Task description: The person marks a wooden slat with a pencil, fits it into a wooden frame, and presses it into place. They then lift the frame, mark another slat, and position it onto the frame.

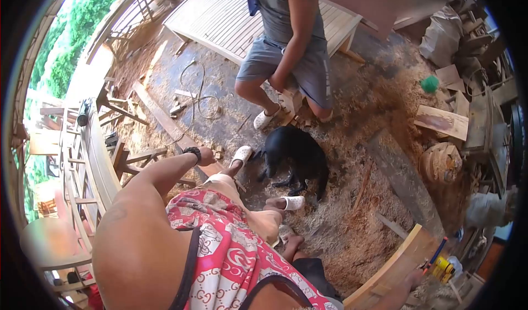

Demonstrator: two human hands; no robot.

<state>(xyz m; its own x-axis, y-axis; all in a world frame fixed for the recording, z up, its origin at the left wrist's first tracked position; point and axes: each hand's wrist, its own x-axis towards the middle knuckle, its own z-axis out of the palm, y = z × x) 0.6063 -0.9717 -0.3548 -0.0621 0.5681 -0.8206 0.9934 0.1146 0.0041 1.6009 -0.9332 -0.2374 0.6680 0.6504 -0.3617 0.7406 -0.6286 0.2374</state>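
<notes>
My left hand hangs over my knee with a black watch or band on the wrist. Its fingers look curled into a loose fist, and no object shows in it. Below it are my legs and white clogs. My right hand is outside the picture; only that shoulder shows at the bottom edge. A black dog stands on the shavings in front of my feet. At lower right, another person's hand is beside a curved wooden piece and a blue-handled tool.
Facing me, a person in grey shorts sits at a slatted wooden platform. A long board and a hand saw lie on the floor. Wood offcuts crowd the right side; wooden frames stand at left.
</notes>
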